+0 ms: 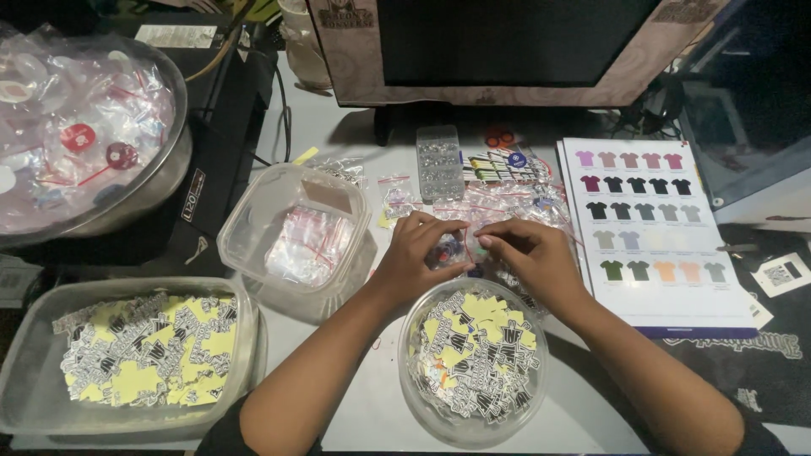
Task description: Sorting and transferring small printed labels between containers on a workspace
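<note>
My left hand (416, 252) and my right hand (528, 254) meet above the desk, fingertips pinching a small clear plastic bag with a red strip (460, 241) that holds a small round item. Both hands grip that bag together. Just below my hands stands a round clear tub (411, 371) filled with yellow-backed black-and-white cut-out stickers. A heap of small clear zip bags (507, 201) lies right behind my fingers.
A square clear container (253, 221) with bagged items stands to the left, a rectangular tub of stickers (25, 355) at front left, a metal bowl of bagged badges (173, 165) at back left. A shirt colour chart (650, 279) lies right; a monitor (507, 42) behind.
</note>
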